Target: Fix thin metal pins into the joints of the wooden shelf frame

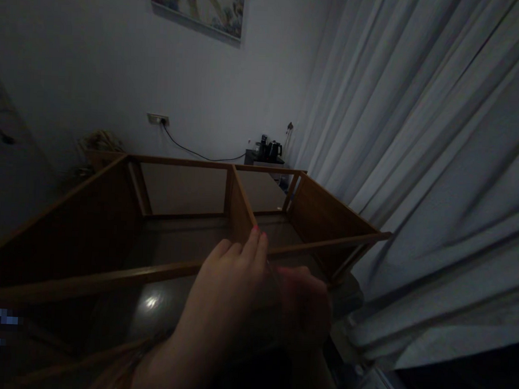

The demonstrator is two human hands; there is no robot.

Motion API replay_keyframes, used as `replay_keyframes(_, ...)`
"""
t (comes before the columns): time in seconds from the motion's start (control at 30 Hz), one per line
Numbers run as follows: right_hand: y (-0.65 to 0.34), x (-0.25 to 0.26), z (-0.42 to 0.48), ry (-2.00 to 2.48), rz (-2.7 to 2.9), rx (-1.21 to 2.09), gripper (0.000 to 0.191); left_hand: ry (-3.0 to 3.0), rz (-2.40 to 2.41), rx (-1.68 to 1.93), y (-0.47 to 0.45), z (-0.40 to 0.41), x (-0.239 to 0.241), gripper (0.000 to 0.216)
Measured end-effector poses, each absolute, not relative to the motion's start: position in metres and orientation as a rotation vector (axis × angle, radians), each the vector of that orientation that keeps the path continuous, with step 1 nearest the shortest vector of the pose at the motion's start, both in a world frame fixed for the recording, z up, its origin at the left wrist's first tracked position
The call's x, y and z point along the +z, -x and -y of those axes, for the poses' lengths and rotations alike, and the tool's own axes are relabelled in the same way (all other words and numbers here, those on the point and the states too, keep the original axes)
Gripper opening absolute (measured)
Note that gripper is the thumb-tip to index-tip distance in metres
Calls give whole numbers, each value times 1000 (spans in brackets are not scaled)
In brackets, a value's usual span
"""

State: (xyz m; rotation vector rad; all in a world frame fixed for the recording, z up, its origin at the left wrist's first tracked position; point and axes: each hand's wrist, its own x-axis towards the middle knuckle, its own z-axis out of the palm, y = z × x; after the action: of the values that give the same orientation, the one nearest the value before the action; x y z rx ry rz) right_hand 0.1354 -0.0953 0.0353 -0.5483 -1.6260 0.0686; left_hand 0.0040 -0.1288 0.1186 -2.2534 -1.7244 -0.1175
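Note:
A wooden shelf unit (pixel 113 199) lies on its side on the dark floor, its open compartments facing up. My left hand (pixel 230 285) reaches over its front rail (pixel 92 279), fingers pressed together at the end of the middle divider (pixel 241 208). Pink nails show at the fingertips. My right hand (pixel 304 302) is just to the right of it, blurred and dim, close to the same rail. I cannot make out whether either hand holds anything. The room is dark.
Grey curtains (pixel 415 167) hang along the right side, close to the shelf's right end. A wall with a framed picture (pixel 199 5), a socket (pixel 157 119) and a cable stands behind. A kettle (pixel 274 149) sits on a small stand in the corner.

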Motion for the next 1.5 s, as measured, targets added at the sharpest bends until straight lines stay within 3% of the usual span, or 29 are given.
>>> replay_keyframes(0.13,-134,25,96,597,1599,142,20,2258,1744,-70,-3,129,119,50)
replay_keyframes(0.37,-150,26,88,566,1627,-329,14,2235,1730,-114,-5,127,115,51)
replay_keyframes(0.57,-159,18,90,606,1609,-361,2,2228,1720,-139,-5,126,114,49)
replay_keyframes(0.83,-145,30,99,682,1656,-397,30,2216,1713,-129,-6,129,116,51)
replay_keyframes(1.17,-135,42,104,741,1709,-340,33,2225,1757,-137,-8,128,114,51)
replay_keyframes(1.5,-165,43,99,645,1888,-292,9,2250,1778,-83,-8,127,117,53)
